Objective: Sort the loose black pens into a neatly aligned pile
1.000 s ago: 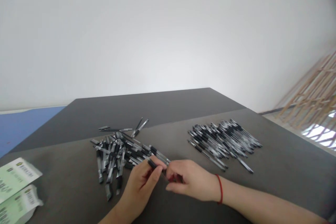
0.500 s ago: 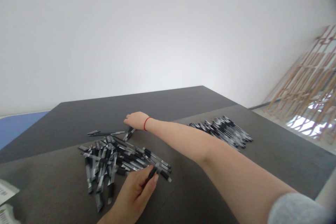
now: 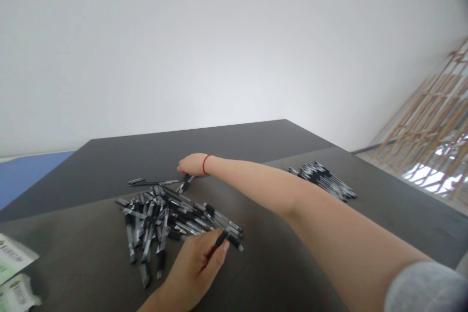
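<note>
Left hand (image 3: 195,264) pinches a black pen (image 3: 220,239) above the near tabletop (image 3: 259,273); right hand (image 3: 193,164), fingers' grip hidden, covers loose pens (image 3: 185,184) toward the far edge, where a blind grab could scatter them.

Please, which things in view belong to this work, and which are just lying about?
Belonging, it seems:
pen in the left hand
jumbled pens
far pens near the right hand
roughly parallel pens at right

Just lying about, apparently:
packets at left edge
wooden slats at right
</note>
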